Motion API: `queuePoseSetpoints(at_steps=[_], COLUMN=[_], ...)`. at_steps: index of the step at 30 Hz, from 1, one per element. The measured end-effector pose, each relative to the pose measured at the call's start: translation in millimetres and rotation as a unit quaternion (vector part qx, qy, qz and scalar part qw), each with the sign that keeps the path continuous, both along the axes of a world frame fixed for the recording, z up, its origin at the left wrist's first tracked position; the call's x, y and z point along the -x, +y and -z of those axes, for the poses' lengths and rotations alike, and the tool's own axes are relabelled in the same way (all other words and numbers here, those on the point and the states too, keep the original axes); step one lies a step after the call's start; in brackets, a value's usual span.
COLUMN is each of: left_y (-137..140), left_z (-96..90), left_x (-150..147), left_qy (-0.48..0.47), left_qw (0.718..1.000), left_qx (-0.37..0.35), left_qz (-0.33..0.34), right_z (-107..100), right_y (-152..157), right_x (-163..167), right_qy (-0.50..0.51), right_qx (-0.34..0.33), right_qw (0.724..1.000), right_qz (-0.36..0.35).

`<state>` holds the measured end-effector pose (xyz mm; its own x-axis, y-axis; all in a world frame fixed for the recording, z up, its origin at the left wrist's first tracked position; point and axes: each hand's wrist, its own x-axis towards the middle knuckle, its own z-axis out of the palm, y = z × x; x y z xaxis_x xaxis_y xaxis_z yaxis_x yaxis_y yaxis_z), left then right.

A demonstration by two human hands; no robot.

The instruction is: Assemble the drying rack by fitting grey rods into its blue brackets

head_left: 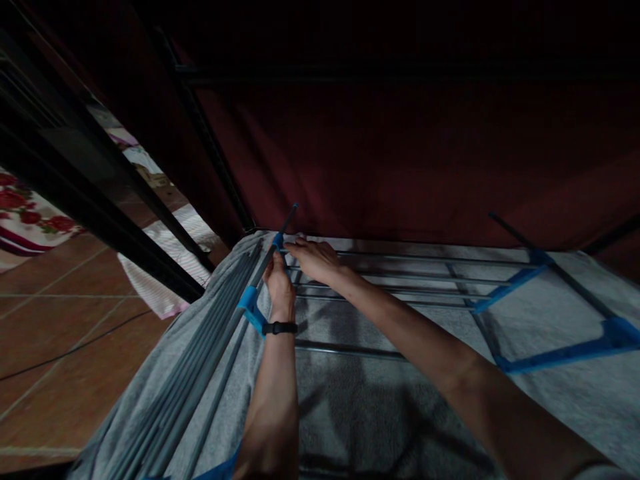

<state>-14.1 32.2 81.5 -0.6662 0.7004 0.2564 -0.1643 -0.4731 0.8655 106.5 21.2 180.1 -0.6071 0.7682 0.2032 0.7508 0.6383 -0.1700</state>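
A rack of thin grey metal rods and blue plastic joints, looking like a clothes drying rack, lies on a grey cloth. My left hand (280, 285), with a dark band on its wrist, is closed around a blue bracket by the long grey tube (225, 347); its fingers are partly hidden. Just above it, my right hand (314, 259) pinches the end of a crossbar (425, 259) beside the upper blue joint (278, 241). A lower blue clip (249, 299) sits on the tube near my left wrist. Several parallel rods run right to a blue end piece (515, 285).
Several loose-looking rods (183, 367) lie along the left edge of the grey cloth (360, 400). Behind stands a dark red panel (400, 167) with black frame bars. On the left, a striped cloth (155, 267) and a dark cord (95, 342) lie on the tiled floor (55, 360).
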Motion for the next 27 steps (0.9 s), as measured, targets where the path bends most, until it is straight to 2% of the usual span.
queuePoseSetpoints(at_steps=[13, 27], left_y=[2.9, 0.2], left_z=[2.5, -1.0], left_x=[0.8, -0.4], left_qy=[0.021, 0.069], left_qw=[1.000, 0.997], left_qx=[0.013, 0.047], left_qz=[-0.007, -0.005], right_z=[-4.6, 0.8], right_y=[-0.6, 4.6], right_x=[1.9, 6.6], right_qy=[0.003, 0.006], right_qx=[0.012, -0.023], right_qw=[1.000, 1.000], right_qz=[0.005, -0.004])
